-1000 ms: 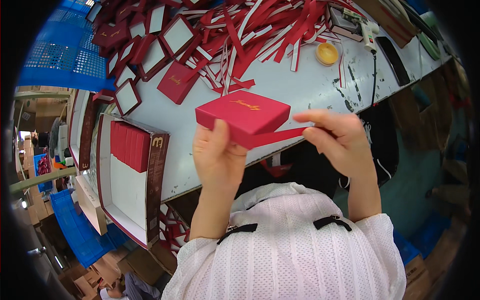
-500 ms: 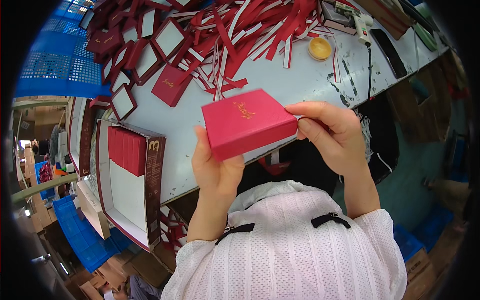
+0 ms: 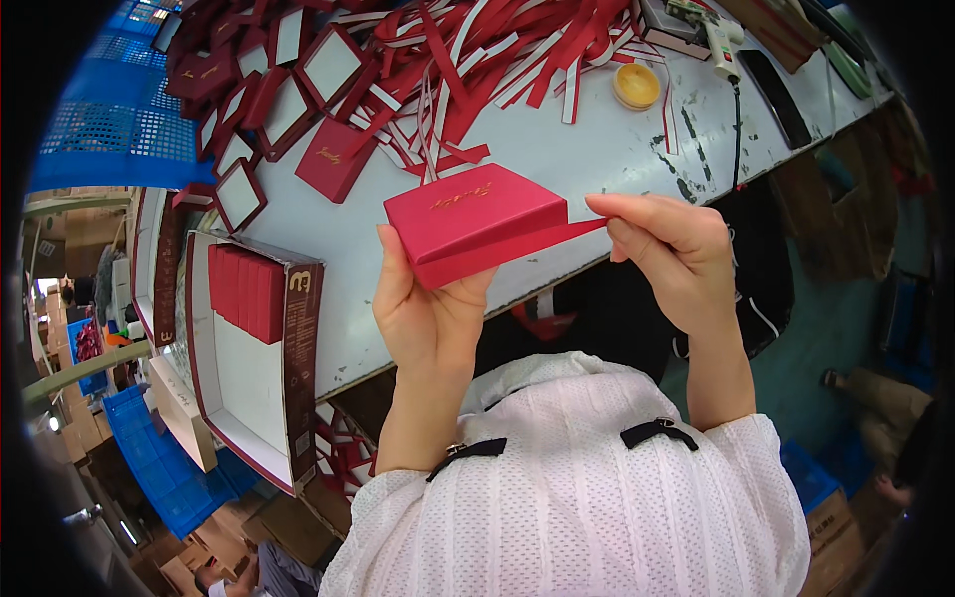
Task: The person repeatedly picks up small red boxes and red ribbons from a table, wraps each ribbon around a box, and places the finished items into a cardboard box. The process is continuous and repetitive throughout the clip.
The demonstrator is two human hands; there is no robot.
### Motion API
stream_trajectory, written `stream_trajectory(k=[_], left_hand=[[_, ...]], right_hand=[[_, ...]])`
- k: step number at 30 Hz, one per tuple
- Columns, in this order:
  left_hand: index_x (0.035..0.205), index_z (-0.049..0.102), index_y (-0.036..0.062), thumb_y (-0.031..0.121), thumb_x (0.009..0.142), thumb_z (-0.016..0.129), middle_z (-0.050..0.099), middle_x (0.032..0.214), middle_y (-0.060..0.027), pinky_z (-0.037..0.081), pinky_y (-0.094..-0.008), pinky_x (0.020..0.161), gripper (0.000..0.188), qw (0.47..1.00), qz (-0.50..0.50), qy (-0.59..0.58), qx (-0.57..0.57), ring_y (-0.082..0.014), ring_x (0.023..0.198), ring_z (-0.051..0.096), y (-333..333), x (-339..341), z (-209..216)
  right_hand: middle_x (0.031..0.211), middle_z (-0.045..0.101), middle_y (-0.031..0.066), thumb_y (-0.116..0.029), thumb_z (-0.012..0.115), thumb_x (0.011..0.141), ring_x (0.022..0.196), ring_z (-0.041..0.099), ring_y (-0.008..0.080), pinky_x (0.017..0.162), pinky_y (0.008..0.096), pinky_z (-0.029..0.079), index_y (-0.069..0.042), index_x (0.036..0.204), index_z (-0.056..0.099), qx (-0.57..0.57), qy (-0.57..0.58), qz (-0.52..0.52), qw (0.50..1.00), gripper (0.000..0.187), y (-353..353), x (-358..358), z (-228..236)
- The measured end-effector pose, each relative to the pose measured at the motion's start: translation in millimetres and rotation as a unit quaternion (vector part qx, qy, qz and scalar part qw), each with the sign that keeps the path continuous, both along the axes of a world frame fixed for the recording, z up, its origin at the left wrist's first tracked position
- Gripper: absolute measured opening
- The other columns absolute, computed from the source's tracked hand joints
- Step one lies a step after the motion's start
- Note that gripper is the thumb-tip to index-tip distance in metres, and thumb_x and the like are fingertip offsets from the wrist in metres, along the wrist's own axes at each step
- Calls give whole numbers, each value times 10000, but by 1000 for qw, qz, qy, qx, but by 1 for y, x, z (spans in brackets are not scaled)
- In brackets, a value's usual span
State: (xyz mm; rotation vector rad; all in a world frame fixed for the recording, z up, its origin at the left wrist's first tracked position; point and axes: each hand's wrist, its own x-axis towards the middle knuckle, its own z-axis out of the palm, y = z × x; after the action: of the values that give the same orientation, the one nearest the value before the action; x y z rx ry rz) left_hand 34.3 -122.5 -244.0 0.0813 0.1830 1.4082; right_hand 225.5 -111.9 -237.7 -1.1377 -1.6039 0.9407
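My left hand (image 3: 428,308) is closed round the left side of a flat red jewelry box (image 3: 477,207) with gold lettering on its lid, held above the table's near edge. Along the box's near side runs a red strip (image 3: 517,245), its right end drawn out past the corner. Thumb and forefinger of my right hand (image 3: 671,254) pinch that end, a little apart from the box. Behind them lies a tangled heap of red and white strips (image 3: 497,70). Another red box (image 3: 335,159) rests on the table to the left of the heap.
Open red-and-white box parts (image 3: 284,114) pile up at the far left beside a blue basket (image 3: 109,119). A carton (image 3: 303,368) at left holds several red boxes (image 3: 244,294). A yellow round tub (image 3: 637,88), a glue gun (image 3: 721,50) and a phone (image 3: 776,99) sit at far right.
My right hand has drawn the strip's end out to the right, away from the box. The box has turned and risen slightly in my left hand. A person's leg shows at the right edge.
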Motion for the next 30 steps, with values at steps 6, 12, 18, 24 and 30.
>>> stream_trajectory(k=[6,12,18,24,30], left_hand=[[983,464,-41,231,880,360,506,1051,-209,341,-508,902,310,994,-34,-93,-42,-332,1028,470,-6,1,1],[1023,453,-38,257,878,365,479,1091,-205,348,-502,896,340,975,-58,-208,-45,-316,1049,453,-2,0,-16],[1052,433,-20,281,880,360,498,1074,-142,406,-403,853,355,927,156,325,103,-251,990,496,7,30,-30],[989,461,-22,185,871,391,522,1029,-161,396,-414,884,249,997,56,53,-14,-268,994,497,13,10,-8],[961,473,-41,156,874,368,519,1037,-187,333,-475,927,240,998,10,-63,-24,-308,1034,467,6,7,-3]], right_hand=[[643,586,46,-8,522,741,522,510,68,479,187,402,2,900,607,-82,49,24,995,180,5,-5,-3],[658,578,32,4,505,758,537,498,57,495,174,402,11,924,599,-110,91,29,989,190,7,-10,-3],[700,597,64,30,530,740,564,523,69,526,176,415,0,959,589,-17,13,33,999,229,-4,-26,-7],[627,571,87,-23,579,715,536,540,124,487,204,398,-25,882,615,1,-6,-17,1000,170,5,-3,-6],[604,559,73,0,597,689,512,520,122,466,214,385,-17,846,614,84,-40,-62,994,159,13,-7,-5]])
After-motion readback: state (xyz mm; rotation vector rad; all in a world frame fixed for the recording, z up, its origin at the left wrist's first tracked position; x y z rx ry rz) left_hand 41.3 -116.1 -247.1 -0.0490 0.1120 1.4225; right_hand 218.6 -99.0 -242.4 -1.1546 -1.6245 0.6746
